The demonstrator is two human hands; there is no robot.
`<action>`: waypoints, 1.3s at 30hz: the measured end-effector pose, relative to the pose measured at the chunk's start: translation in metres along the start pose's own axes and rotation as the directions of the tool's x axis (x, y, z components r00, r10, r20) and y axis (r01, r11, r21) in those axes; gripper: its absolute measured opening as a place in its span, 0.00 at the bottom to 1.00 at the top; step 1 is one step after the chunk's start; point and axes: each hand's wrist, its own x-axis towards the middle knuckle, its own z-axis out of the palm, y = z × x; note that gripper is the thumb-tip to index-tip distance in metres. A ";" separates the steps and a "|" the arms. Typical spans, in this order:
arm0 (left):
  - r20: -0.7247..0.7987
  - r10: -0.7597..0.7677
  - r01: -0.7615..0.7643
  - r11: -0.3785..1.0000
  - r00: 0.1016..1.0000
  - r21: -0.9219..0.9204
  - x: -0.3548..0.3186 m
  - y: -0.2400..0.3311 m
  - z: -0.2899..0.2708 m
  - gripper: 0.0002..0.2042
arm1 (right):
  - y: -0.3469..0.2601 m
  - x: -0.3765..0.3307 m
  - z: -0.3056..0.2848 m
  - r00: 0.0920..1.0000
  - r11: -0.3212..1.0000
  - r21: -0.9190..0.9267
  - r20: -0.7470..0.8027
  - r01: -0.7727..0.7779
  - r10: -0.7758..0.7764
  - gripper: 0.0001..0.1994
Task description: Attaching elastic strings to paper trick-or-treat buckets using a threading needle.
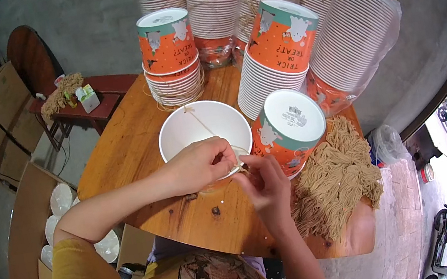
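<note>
A paper bucket with a white inside stands mouth up on the wooden table. A thin tan cord runs from a spot at its far rim across the opening to the near right rim. There my left hand reaches over the rim, fingers closed in a pinch on the cord. Just outside the same rim, my right hand has its thumb and fingers closed on the cord's end. The fingers partly hide the cord. Beside my right hand sits an upside-down orange and green bucket.
A heap of tan cords lies at the table's right. Behind stand a shorter bucket stack, a taller stack and several tall bagged stacks. On the floor at left, a cardboard box holds white-topped buckets. A red bench stands farther back.
</note>
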 end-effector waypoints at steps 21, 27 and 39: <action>-0.083 0.132 -0.117 0.981 0.988 0.158 0.002 -0.002 0.008 0.06 | 0.005 -0.003 -0.007 0.993 0.959 -0.258 0.016 0.118 -0.118 0.09; -0.072 0.145 -0.140 0.988 0.987 0.067 0.000 0.005 0.007 0.05 | 0.002 -0.006 -0.007 0.995 0.966 -0.240 0.016 0.097 -0.096 0.09; -0.057 0.186 -0.184 0.982 0.981 0.034 -0.004 0.005 0.008 0.05 | -0.004 -0.010 -0.018 0.925 0.904 0.198 0.104 -0.379 0.365 0.06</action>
